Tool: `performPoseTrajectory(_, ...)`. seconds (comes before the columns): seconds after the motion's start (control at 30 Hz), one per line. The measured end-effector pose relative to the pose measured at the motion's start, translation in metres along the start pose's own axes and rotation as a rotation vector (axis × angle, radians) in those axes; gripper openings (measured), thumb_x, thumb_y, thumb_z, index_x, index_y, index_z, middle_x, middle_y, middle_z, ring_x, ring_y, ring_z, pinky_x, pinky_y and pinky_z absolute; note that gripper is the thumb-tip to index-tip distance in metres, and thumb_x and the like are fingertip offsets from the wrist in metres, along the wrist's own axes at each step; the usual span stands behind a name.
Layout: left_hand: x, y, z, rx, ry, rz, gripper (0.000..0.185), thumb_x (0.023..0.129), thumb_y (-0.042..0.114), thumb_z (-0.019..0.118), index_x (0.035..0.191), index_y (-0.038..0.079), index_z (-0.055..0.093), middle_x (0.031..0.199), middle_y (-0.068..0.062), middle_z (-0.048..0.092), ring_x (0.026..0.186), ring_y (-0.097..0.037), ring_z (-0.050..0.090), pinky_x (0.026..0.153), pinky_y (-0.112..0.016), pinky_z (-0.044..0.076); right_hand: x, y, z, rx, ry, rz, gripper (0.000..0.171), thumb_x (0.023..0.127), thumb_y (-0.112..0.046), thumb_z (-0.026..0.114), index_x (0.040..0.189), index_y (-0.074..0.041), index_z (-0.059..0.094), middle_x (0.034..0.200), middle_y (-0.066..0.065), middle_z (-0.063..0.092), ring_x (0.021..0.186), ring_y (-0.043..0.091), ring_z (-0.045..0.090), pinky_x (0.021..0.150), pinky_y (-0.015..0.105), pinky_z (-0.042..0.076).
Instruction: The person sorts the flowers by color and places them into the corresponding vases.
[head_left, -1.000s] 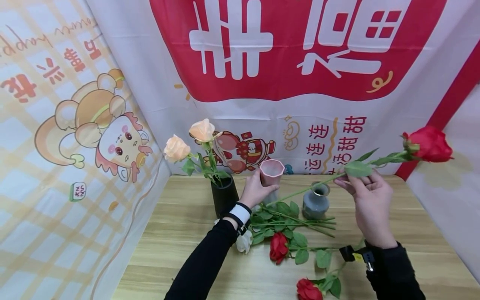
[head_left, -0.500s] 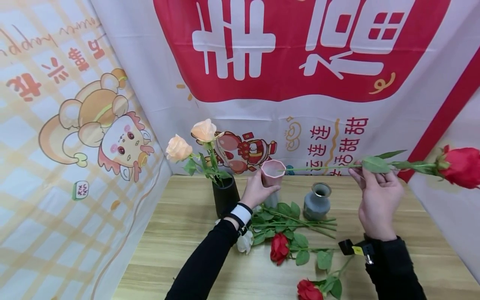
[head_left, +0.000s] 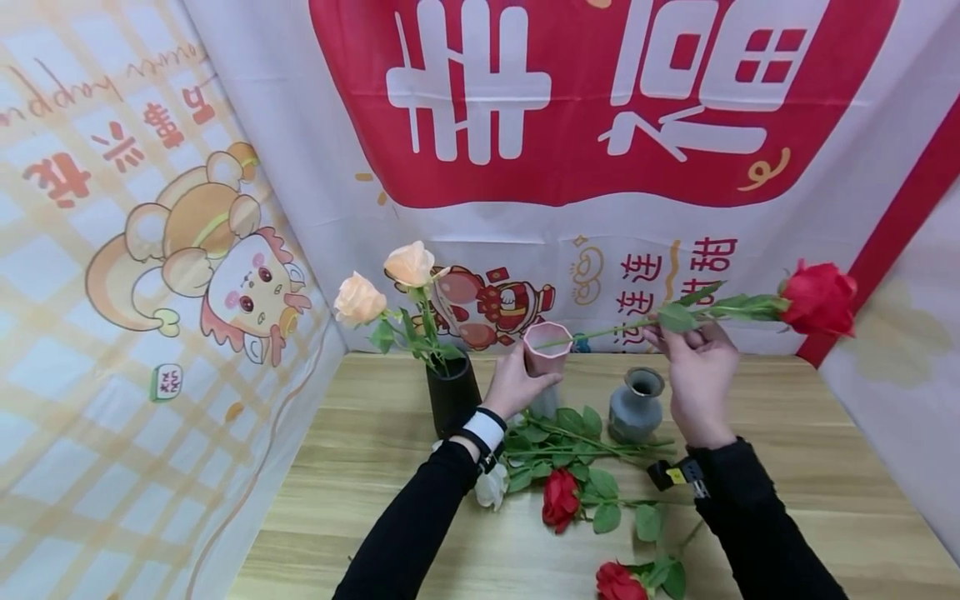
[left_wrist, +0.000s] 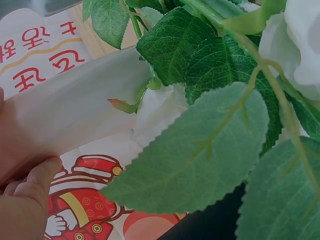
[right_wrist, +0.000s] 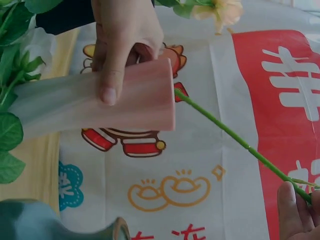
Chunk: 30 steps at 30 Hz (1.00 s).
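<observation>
My left hand (head_left: 516,383) grips a tall pink-and-white vase (head_left: 550,360) near its top, thumb and fingers on either side. In the right wrist view the vase (right_wrist: 140,97) has a pink mouth that fades to white lower down. My right hand (head_left: 699,379) pinches the green stem of a red rose (head_left: 819,298), whose bloom points right. The cut end of the stem (right_wrist: 225,129) reaches the vase's mouth, and the stem slants up from there to my right fingers. In the left wrist view, leaves (left_wrist: 195,155) and white petals cover much of the vase.
A black vase (head_left: 453,393) with two peach roses (head_left: 360,298) stands left of the left hand. To the right is a small blue-grey vase (head_left: 635,407). Leafy stems, a white rose (head_left: 491,486) and red roses (head_left: 560,500) lie on the wooden table (head_left: 337,500) in front.
My right hand swung out right with the red rose, bringing the stem's end level with the vase's mouth, then came back left. The left hand stays on the vase.
</observation>
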<state>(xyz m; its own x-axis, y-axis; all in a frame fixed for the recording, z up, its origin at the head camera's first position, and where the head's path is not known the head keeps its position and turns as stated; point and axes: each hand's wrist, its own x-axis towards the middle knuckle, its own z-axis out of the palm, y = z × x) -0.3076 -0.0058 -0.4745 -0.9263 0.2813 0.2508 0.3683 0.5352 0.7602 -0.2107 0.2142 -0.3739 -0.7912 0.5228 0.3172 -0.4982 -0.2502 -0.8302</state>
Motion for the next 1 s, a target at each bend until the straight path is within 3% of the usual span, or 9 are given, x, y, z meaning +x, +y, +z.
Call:
performPoseTrajectory(0.33,0.0,0.001,0.0,-0.001,-0.003,-0.015,0.075,0.079,0.029,0.085,0.142,0.011,0.047,0.128,-0.006,0.062,0.113,-0.015,0.059,0.093,-0.03,0.047,0.002,0.005,0.012,0.049,-0.051,-0.03,0.034,0.091,-0.008,0.069,0.119,0.009,0.059,0.107,0.033,0.063,0.089,0.035,0.068,0.085,0.04,0.052)
performPoseTrajectory(0.53,0.0,0.001,0.0,0.0,-0.006,-0.007,0.075,0.079,0.029,0.085,0.142,0.011,0.048,0.128,-0.006,0.062,0.113,-0.016,0.059,0.093,-0.031,0.048,0.001,0.007,0.014,0.025,-0.028,-0.066,0.03,0.091,-0.007,0.07,0.114,0.009,0.061,0.103,0.032,0.065,0.082,0.031,0.07,0.081,0.038,0.054)
performPoseTrajectory(1.0,-0.001,0.001,-0.001,-0.009,-0.014,-0.018,0.076,0.079,0.029,0.085,0.142,0.012,0.046,0.129,-0.006,0.061,0.114,-0.016,0.058,0.093,-0.032,0.048,-0.005,0.004,0.014,-0.018,-0.044,-0.084,0.03,0.092,-0.006,0.068,0.117,0.007,0.061,0.106,0.029,0.066,0.09,0.031,0.068,0.083,0.037,0.054)
